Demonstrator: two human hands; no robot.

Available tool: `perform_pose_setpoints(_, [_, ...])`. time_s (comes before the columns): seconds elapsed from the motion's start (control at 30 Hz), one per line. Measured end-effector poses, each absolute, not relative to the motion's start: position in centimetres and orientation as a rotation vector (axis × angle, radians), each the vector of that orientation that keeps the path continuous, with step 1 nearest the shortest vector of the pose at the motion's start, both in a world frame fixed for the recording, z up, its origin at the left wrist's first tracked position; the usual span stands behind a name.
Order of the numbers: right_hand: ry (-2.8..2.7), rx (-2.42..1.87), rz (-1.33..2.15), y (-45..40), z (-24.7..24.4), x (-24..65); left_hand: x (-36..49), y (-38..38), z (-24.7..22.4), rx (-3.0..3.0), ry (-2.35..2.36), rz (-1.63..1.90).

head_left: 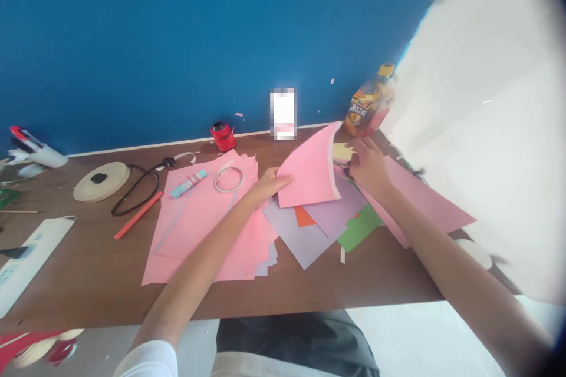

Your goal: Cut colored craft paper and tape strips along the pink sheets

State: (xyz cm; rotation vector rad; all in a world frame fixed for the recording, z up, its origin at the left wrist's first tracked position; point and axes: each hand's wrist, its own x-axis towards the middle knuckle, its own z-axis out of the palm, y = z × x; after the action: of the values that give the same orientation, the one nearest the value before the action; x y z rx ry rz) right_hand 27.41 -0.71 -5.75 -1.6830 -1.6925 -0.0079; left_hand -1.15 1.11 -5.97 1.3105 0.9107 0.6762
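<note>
Together, outstretched left hand [267, 185] and right hand [369, 168] flank curled pink paper [309, 168].

Brown wooden desk [88, 271] with a messy spread of pink paper sheets [198, 247], lilac sheets [294, 235] and green sheets [360, 228] next to them, plus a cream tape reel [101, 181], coiled black cable [135, 194], red stick [138, 215], little red gadget [223, 135], plastic drink bottle [370, 103] at the back and white power strip [30, 262] on the left

**Left hand** [265, 185] touches the lower left edge of a curled pink paper sheet [309, 168]; **right hand** [370, 168] lies just right of it, over a second pink sheet [420, 200]. Lilac paper [294, 235], orange paper [304, 216] and green paper [360, 228] lie beneath the curled sheet; left of it, a pink paper stack [207, 218] bears a tape roll [229, 179].
</note>
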Motion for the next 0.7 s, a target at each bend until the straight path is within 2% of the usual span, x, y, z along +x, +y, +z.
perform_pose_setpoints(0.1, [-1.949, -1.876, -0.071, -0.6, -6.1, 28.8, -0.9, 1.5, -6.6, 1.214, 0.952, 0.828])
perform_pose_setpoints(0.2, [-2.109, -1.89, -0.05, -1.0, -6.4, 28.8, -0.5, 1.9, -7.2, 1.078, 0.962, 0.951])
perform_pose_setpoints(0.5, [-2.192, -1.915, -0.056, -2.2, -6.4, 29.5, -0.1, 2.0, -7.9, 0.908, 0.995, 1.094])
perform_pose_setpoints(0.7, [-2.158, -2.008, -0.29, -2.4, -6.1, 28.0, 0.1, 1.8, -7.9, 0.845, 0.956, 1.196])
